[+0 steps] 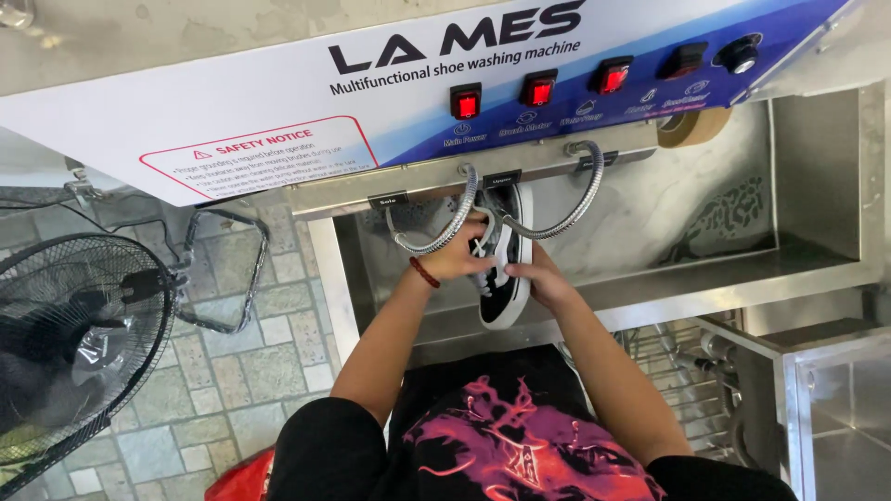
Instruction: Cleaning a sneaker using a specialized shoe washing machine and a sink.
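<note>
Item: black canvas sneaker with white sole and white side stripe (502, 269), held between both my hands over the stainless-steel wash basin (650, 278) of the shoe-washing machine, toe end up under the front panel, heel end toward me.

My left hand (455, 258): fingers curled around the shoe's left side near the laces; red bead bracelet (424, 273) on the wrist.

My right hand (543, 280): fingers closed on the shoe's right edge, near the heel.

Two flexible ribbed metal hoses (557, 219) loop down from the panel, one to each side of the shoe.

White and blue control panel (520, 65) above, with red rocker switches (538, 89) and a black knob (739, 53).

Black wire-guard fan (74, 343) on the tiled floor (260, 362), left.
</note>
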